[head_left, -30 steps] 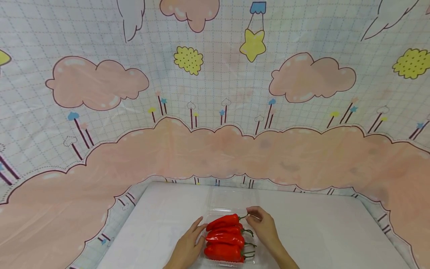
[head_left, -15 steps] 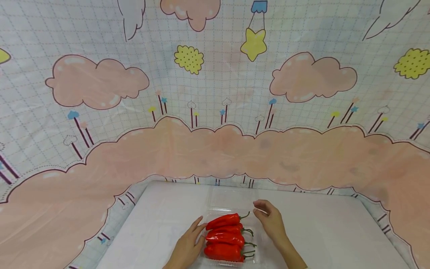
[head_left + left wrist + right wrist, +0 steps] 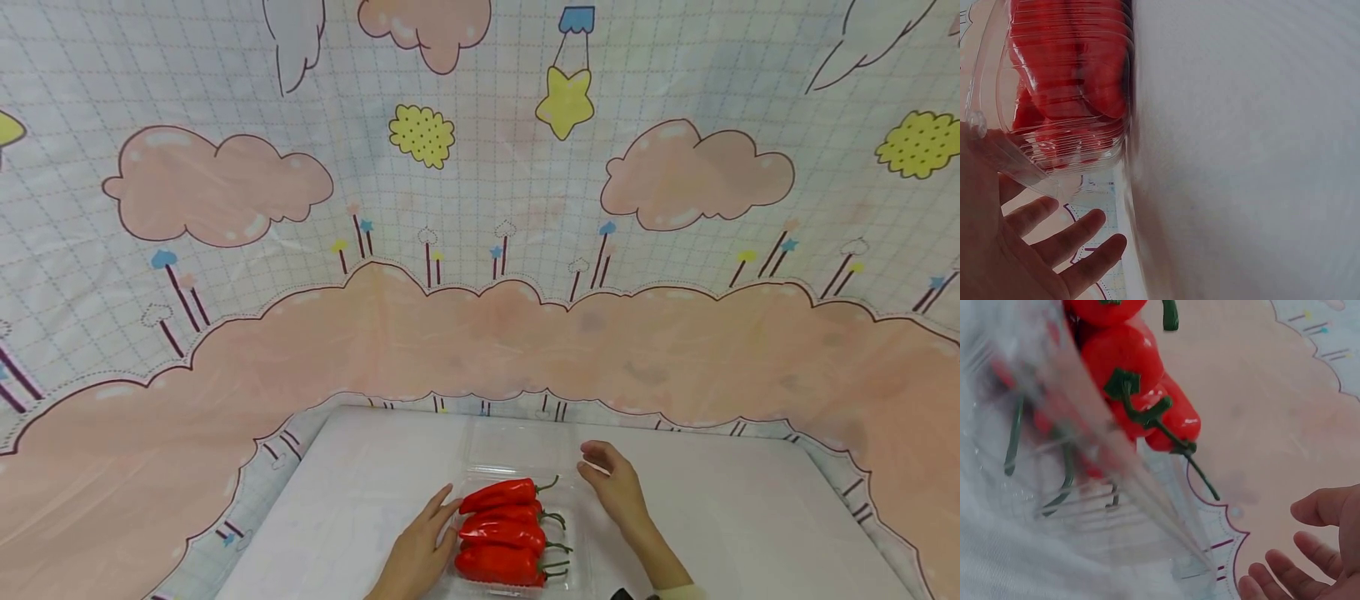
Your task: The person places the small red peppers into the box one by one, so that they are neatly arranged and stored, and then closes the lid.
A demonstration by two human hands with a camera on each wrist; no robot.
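Note:
Several red peppers [image 3: 498,533] with green stems lie side by side in a clear plastic clamshell box [image 3: 513,591], stems to the right. Its lid [image 3: 517,447] lies folded back behind it. My left hand [image 3: 420,542] rests at the box's left side with fingers extended; in the left wrist view they spread beside the ribbed plastic wall [image 3: 1075,147]. My right hand [image 3: 618,487] hovers to the right of the box, fingers loosely bent and holding nothing. The right wrist view shows this hand [image 3: 1316,556] apart from the topmost pepper [image 3: 1182,419].
The box stands on a white table [image 3: 720,500] near its front. Behind and around the table hangs a cloth [image 3: 600,342] printed with pink clouds and stars.
My right hand lets go of the topmost pepper's stem and moves away to the right. The left hand and the peppers stay about where they were.

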